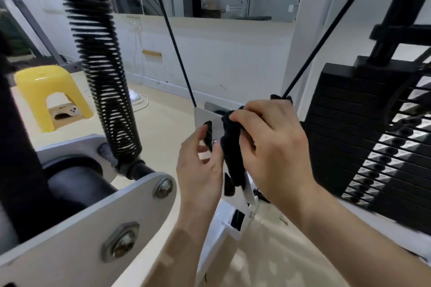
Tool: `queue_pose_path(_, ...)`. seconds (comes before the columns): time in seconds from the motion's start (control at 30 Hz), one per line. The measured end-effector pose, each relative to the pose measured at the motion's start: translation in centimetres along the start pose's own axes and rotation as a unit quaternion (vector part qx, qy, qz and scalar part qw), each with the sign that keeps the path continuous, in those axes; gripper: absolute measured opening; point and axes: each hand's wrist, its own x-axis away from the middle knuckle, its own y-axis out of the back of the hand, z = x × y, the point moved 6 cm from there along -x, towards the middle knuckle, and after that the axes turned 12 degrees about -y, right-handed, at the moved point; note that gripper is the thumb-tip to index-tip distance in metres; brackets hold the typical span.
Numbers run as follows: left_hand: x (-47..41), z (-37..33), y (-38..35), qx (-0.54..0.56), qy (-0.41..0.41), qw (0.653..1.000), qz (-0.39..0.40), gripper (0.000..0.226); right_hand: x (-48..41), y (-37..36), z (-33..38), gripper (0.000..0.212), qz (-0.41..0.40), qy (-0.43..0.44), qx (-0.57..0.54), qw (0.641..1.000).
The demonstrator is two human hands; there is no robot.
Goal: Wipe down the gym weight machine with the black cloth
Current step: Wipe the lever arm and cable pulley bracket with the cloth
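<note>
No writing, number or brand can be read from where I stand. The yellow tag (152,53) on the far wall is too blurred to show any lettering, and the plates of the weight stack (345,137) carry no marks I can make out.

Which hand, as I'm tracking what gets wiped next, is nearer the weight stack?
Right. The right hand, gripping the black cloth, is beside the weight stack; the left hand is farther left, holding the white plate.
</note>
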Motion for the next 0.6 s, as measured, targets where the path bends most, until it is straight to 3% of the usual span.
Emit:
queue_pose_path(0.13,-1.4,0.0,-1.3,-0.095,-0.034,0.995,0.009,0.003,1.2,-1.9,-2.4,0.021,0.005,0.011,0.091,0.996)
queue_pose_path(0.2,-1.8,-0.3,-1.6,-0.133,-0.058,0.989,0.020,0.009,2.4,-1.9,-3.1,0.018,0.011,0.034,0.073,0.997)
queue_pose_path(0.37,-2.6,-0.8,-0.9,-0.162,-0.046,0.985,0.028,0.008,6.9,-3.3,-3.3,0.018,0.130,0.022,0.051,0.990)
queue_pose_path(0.5,-1.8,-0.5,-0.4,-0.134,-0.023,0.990,0.022,0.005,2.6,-0.6,-0.2,0.018,0.013,-0.004,-0.009,1.000)
queue_pose_path(0.6,-1.0,-0.3,-0.4,-0.101,-0.010,0.995,0.010,0.008,1.0,-2.0,0.5,0.021,0.022,0.019,0.070,0.997)
